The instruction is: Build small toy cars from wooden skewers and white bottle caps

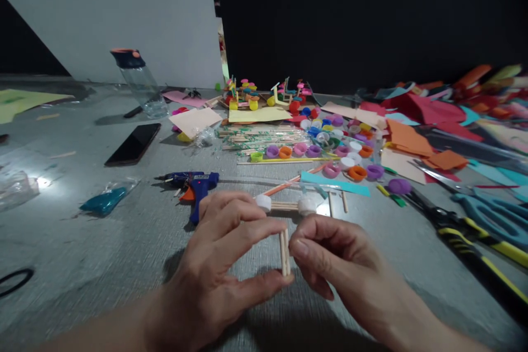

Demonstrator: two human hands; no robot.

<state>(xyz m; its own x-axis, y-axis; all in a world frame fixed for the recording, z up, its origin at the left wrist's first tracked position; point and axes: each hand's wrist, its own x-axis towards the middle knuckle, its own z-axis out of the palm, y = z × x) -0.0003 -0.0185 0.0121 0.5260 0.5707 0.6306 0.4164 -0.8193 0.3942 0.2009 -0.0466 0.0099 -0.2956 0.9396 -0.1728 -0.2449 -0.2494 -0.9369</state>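
Between the thumb and index fingertip of my left hand (pixel 226 253), two short wooden sticks (pixel 285 253) stand upright, side by side. My right hand (pixel 330 256) is closed in a pinch, its fingertips right against the sticks' right side; what lies in the pinch, if anything, is hidden. Just beyond both hands, a small assembly of wooden sticks (pixel 284 206) has a white bottle cap (pixel 307 206) at its right end and another white cap (pixel 263 203) at its left. A blue hot glue gun (pixel 198 190) lies behind my left hand.
Yellow-black pliers (pixel 457 236) and blue-handled scissors (pixel 490 203) lie at right. Colourful bottle caps (pixel 357 173), bagged sticks (pixel 264 137) and orange paper (pixel 408 137) spread behind. A phone (pixel 134 144), a water bottle (pixel 140 85) and a bag of blue material (pixel 107 198) are at left.
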